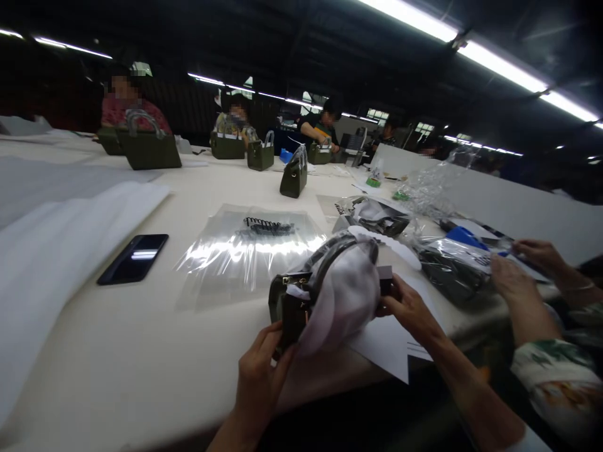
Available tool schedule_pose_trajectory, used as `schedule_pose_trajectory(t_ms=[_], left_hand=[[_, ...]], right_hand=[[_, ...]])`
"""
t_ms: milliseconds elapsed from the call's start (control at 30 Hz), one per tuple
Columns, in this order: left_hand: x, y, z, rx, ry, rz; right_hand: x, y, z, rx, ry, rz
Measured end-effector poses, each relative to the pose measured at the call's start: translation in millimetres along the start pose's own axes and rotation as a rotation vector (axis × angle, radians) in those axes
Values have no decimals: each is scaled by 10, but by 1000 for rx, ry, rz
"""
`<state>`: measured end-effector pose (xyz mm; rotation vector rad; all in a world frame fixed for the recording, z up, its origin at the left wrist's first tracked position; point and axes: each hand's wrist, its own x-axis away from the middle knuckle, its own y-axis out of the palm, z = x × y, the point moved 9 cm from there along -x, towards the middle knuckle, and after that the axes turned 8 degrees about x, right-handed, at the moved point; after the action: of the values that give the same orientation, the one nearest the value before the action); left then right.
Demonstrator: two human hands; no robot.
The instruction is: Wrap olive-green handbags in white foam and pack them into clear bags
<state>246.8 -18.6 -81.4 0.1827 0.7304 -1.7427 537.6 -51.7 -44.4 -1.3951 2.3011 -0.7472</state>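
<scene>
A dark green handbag (pixel 293 314) is tilted at the table's near edge, with white tissue-like wrapping (pixel 346 295) bulging over its middle. My left hand (pixel 261 367) grips the bag's left end near the gold-coloured hardware, thumb and fingers closed on it. At the opposite end, my right hand (pixel 407 309) pinches a dark, flat-faced piece (pixel 385 276); whether that is part of the bag cannot be made out. Beneath the bag lies a white sheet of paper (pixel 384 348). Behind it rests a stack of clear plastic bags (pixel 226 251) with black printing.
A phone (pixel 133 258) and white foam sheeting (pixel 70 251) lie at left. Farther back stands a green handbag (pixel 294 177), with several more before seated people. At right, a co-worker's hands (pixel 516 282) are at a plastic-wrapped dark item (pixel 455 270).
</scene>
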Motion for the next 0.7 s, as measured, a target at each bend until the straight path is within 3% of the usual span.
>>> schedule_pose_trajectory(t_ms=[233,367,533,633,700], left_hand=[[-76,28,42,-43,36,-3],[-177,135,238,-43,112,36],[-385,597,422,59,173,34],[-374,954,339,82,136,-31],[-336,1088,277,65,148,-56]], right_hand=[[-64,42,2,-82,-23,-19],[-156,-213,-87,-111,-58,41],[-391,-730,-26,-123,-109,159],[-475,-801,342,-138,-22,127],[-491,-780,633,-162,58,136]])
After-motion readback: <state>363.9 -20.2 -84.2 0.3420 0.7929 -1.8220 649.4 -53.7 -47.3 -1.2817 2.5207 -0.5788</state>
